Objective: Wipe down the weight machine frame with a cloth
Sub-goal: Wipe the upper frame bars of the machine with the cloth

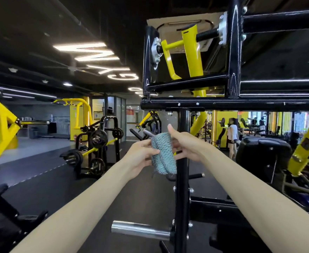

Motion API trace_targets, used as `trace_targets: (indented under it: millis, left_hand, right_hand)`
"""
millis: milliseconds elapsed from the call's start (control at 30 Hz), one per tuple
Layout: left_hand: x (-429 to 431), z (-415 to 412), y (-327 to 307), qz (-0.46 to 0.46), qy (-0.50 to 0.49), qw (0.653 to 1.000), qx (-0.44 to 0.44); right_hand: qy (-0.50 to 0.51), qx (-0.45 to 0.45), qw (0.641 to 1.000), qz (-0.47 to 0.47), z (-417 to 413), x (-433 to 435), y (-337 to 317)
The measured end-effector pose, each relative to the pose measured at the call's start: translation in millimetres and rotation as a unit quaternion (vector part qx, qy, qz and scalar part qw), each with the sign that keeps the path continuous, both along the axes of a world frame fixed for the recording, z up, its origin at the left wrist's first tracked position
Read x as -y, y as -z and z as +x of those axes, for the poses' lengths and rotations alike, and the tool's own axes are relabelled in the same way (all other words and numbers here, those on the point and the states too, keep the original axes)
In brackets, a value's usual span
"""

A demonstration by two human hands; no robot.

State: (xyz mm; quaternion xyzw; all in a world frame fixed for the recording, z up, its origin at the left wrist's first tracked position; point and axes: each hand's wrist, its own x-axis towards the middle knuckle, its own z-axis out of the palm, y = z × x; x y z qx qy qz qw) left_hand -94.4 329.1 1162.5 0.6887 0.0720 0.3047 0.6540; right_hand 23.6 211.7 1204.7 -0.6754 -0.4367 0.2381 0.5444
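The cloth (163,156) (teal, ribbed, dark stitched edges) is held up btwn both hands, and each grip is clamped on it. Its left edge is pinched by the L hand (140,156), thumb on the front and fingers curled behind. Its right edge is gripped by the R hand (185,146) w/ the thumb raised straight up; those fingers are tucked behind the fabric and partly blurred. The lower end of the cloth is left hanging loose, a few threads trailing.

The cloth is held just in front of the machine's black upright post (182,198); whether it touches the post cannot be told. A steel peg (148,132) is seen angled just behind the cloth's top left corner. Lower on the post a thin black peg (195,175) is fixed to the right, and near the bottom a thick chrome sleeve (140,230) is fixed to the left.

The post is capped by a black crossbar (223,105), above which the boxed upper frame (234,52) is mounted, w/ yellow lever arms (192,52) pivoted inside. A black pad (263,152) is seen to the right. A plate rack (97,148) is set well apart at left on the dark floor (49,179), and a person (232,136) is seen in the bkgd.
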Motion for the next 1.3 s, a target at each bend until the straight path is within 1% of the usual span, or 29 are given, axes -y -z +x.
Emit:
trace_targets:
  millis: [67,167,233,333,400,467,567,633,767,833,967,1067,1167,1300]
  left_hand:
    - [0,2,1,-0.015,-0.005,1.0,0.01]
    - [1,4,-2,-0.022,0.002,1.0,0.012]
    - [2,5,-3,-0.02,0.009,1.0,0.01]
    - [3,7,2,-0.023,0.013,1.0,0.006]
    - [4,6,7,0.0,0.021,1.0,-0.004]
    - [5,6,10,0.021,-0.004,1.0,-0.001]
    - [1,5,10,0.01,-0.074,0.997,0.026]
    - [-2,0,5,-0.007,-0.078,0.997,0.025]
    - [-12,-15,2,-0.036,-0.078,0.996,0.023]
    - [-16,-22,4,-0.064,-0.077,0.995,0.028]
    - [-26,-39,10,-0.085,-0.095,0.992,0.015]
    - [-34,-56,13,-0.086,-0.127,0.988,0.006]
    - [-39,-71,12,-0.07,-0.143,0.987,-0.006]
    - [-42,-82,14,-0.082,-0.149,0.985,-0.014]
  right_hand:
    - [-0.012,-0.012,1.0,0.005,4,1,1]
    - [-0.029,0.04,0.999,-0.006,6,0,2]
    - [-0.014,0.058,0.998,0.0,7,-3,0]
    - [0.014,0.052,0.998,0.012,6,-8,-4]
    - [0.014,0.06,0.998,0.003,5,-12,-5]
    - [0.02,0.066,0.998,0.003,5,-15,-5]
    - [0.022,0.075,0.997,0.02,4,-21,-1]
    - [0.003,0.051,0.998,0.043,4,-26,3]
    - [-0.052,-0.046,0.996,0.062,-4,-34,6]
    - [-0.082,-0.065,0.992,0.068,-9,-38,9]
    - [-0.115,-0.119,0.982,0.09,-12,-46,12]
    - [-0.093,-0.088,0.989,0.077,-17,-52,13]
    - [-0.066,-0.066,0.992,0.082,-22,-61,12]
    - [-0.086,-0.05,0.993,0.06,-35,-73,12]
